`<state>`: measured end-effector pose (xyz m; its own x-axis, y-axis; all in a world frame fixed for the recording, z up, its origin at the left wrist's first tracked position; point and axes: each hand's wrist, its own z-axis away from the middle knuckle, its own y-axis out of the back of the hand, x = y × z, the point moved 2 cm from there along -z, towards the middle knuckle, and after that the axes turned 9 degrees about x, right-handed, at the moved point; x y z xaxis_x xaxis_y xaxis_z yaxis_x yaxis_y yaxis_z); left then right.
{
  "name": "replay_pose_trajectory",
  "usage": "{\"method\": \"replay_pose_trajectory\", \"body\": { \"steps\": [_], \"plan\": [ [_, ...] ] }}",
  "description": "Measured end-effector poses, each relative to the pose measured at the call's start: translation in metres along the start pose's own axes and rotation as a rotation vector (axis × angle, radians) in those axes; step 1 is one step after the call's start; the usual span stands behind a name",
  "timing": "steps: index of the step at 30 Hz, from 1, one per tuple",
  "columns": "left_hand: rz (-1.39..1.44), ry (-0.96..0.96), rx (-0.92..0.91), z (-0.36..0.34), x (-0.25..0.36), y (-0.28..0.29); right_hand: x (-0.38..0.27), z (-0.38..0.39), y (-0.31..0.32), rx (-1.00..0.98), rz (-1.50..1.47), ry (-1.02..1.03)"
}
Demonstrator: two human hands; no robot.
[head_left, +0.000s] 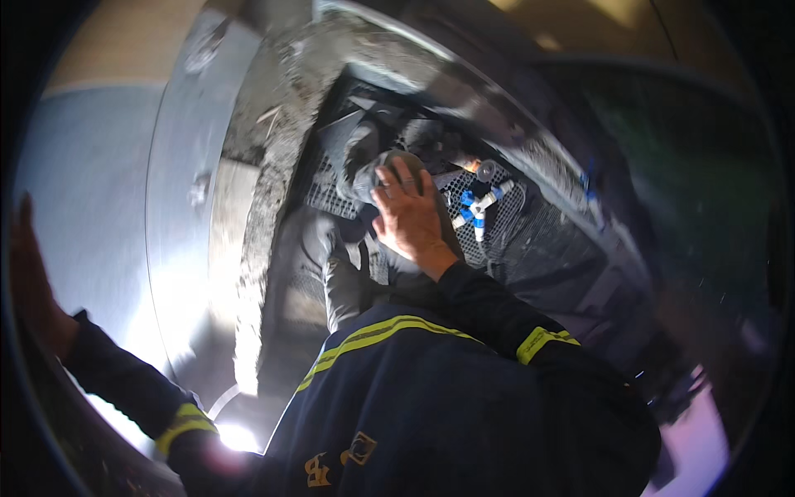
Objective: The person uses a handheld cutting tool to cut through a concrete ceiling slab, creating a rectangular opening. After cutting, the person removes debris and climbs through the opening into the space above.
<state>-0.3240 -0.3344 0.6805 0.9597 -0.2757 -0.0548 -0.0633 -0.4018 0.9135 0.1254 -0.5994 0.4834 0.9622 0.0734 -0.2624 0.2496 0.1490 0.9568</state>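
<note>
My right hand (407, 217) lies with spread fingers on a dark, rounded shape (404, 159) that looks like my bent knee in grey cloth. Nothing is visibly gripped in it. At the far left edge, my left hand (37, 282) is stretched out, blurred and dim, beside the smooth grey panel (108, 207); I cannot tell whether it touches. Just right of my right hand, a branched blue-and-white pipe fitting (478, 217) rests on a dark mesh grating (505, 217). Beyond it sits a round grey disc-like thing (486, 171) with an orange part.
Rough, crumbly concrete edging (269, 199) frames the sunken grating. A long ledge (505, 116) runs along the right side. Bright light (238, 437) glares at the lower left. Dark, blurred surfaces fill the right side.
</note>
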Motion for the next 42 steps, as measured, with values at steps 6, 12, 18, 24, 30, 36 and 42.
{"method": "replay_pose_trajectory", "body": {
  "steps": [6, 12, 18, 24, 30, 36, 42],
  "plan": [
    [0.691, 0.254, 0.003, 0.185, 0.178, -0.099, -0.035, 0.108, -0.040, 0.320, -0.014, -0.085],
    [1.078, 0.459, -0.367, 0.361, 0.326, -0.035, -0.059, 0.218, -0.005, 0.577, -0.275, -0.209],
    [0.911, 0.093, -0.553, 0.487, 0.338, -0.063, -0.042, 0.236, -0.030, 0.591, -0.680, -0.373],
    [0.588, 0.019, -0.857, 0.609, 0.304, -0.115, 0.054, 0.229, -0.221, 0.410, -1.285, -0.819],
    [0.443, 0.144, -1.061, 0.671, 0.333, -0.117, 0.247, 0.226, -0.409, 0.552, -2.072, -1.113],
    [0.557, 0.558, -1.089, 0.661, 0.366, -0.127, 0.378, 0.138, -0.452, 0.681, -1.722, -1.696],
    [0.429, 0.684, -1.088, 0.681, 0.363, -0.111, 0.453, 0.119, -0.491, 0.569, -2.116, -1.432]
  ]
}}
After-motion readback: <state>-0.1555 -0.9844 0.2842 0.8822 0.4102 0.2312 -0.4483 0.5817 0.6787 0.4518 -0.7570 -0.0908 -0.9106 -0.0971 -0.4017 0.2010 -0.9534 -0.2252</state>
